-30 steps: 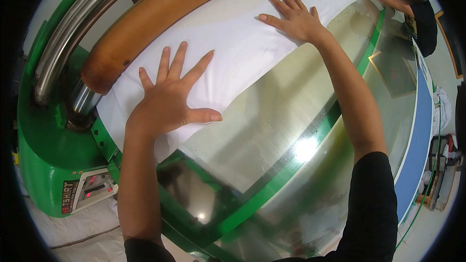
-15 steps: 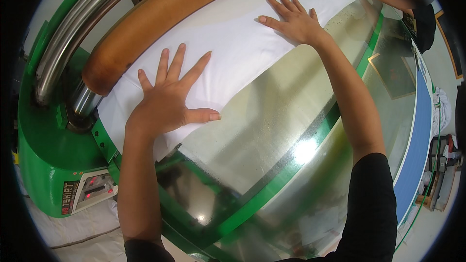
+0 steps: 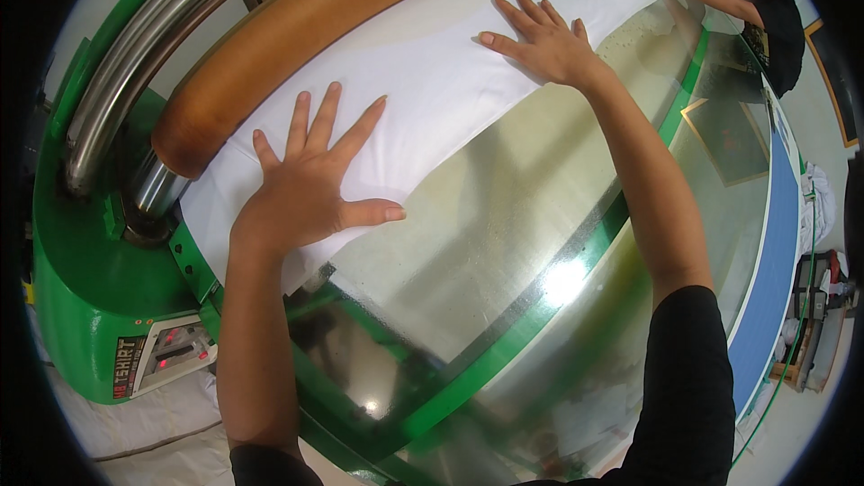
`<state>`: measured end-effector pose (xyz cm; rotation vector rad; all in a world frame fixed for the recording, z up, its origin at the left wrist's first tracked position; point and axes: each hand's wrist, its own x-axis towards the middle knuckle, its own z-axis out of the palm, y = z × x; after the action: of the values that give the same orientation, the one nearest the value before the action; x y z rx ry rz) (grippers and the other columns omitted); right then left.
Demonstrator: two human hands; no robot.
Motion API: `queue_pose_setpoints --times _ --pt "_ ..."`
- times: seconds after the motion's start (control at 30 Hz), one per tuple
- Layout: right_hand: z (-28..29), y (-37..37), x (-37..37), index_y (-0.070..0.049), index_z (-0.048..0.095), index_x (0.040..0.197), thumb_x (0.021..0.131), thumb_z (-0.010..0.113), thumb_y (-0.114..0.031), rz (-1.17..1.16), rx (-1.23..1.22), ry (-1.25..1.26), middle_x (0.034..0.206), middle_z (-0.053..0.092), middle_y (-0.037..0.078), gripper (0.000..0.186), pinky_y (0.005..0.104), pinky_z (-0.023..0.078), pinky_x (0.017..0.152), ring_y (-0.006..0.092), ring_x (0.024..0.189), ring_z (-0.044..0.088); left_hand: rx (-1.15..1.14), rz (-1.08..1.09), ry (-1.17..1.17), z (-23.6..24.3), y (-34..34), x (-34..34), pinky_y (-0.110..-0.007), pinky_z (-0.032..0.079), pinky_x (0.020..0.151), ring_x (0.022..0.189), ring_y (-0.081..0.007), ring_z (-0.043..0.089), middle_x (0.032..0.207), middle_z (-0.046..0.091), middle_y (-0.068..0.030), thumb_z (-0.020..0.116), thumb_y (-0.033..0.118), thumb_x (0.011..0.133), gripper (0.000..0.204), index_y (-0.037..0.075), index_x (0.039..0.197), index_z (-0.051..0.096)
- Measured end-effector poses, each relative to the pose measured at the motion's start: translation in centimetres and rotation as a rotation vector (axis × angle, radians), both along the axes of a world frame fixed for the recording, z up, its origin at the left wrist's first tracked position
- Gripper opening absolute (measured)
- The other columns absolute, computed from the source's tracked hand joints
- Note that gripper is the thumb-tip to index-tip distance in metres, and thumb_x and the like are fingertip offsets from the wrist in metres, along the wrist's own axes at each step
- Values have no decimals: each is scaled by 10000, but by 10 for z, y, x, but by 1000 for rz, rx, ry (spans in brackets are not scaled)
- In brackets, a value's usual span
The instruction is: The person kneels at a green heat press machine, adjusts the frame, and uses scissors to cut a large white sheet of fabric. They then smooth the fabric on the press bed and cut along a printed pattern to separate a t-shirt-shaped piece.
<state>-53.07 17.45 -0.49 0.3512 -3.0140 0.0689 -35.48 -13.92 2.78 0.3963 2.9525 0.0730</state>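
A brown roller [image 3: 297, 22] lies at eleven o'clock. At nine, I remotely see the left hand [image 3: 292, 193], splayed, gripping nothing, on white cloth [image 3: 432, 81] stretching nine to one: light, limp, I judge; grasp its near edge. Right hand [image 3: 553, 47], at one: likewise.

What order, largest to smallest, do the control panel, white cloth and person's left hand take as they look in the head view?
1. White cloth, clearly largest
2. Left hand
3. Control panel
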Motion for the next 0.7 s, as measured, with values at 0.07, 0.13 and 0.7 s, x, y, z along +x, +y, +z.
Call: queue_pose_setpoints --times 0.07,0.13,0.7 --pt "0 0 1 -287 294 1638 852 363 -915 1 -8 -4 1721 194 106 1008 711 111 1216 368 1587 142 0 1 6 0 0 1 -789 68 1154 1595 -411 25 1734 90 -166 738 859 581 1256 384 1640 257" --pt "1 0 3 -285 297 1638 854 372 -909 2 -19 -15 1721 194 108 1004 710 104 1218 369 1587 142 -1 1 6 0 0 1 -788 69 1155 1594 -414 28 1733 93 -169 731 858 594 1242 382 1639 259" --pt "10 -4 9 -279 319 1631 843 385 -910 -13 -71 -47 1719 212 98 1012 686 106 1228 364 1586 157 531 82 432 14 60 -92 -605 340 1049 1195 -302 584 1188 675 -160 675 523 943 564 70 1279 670"
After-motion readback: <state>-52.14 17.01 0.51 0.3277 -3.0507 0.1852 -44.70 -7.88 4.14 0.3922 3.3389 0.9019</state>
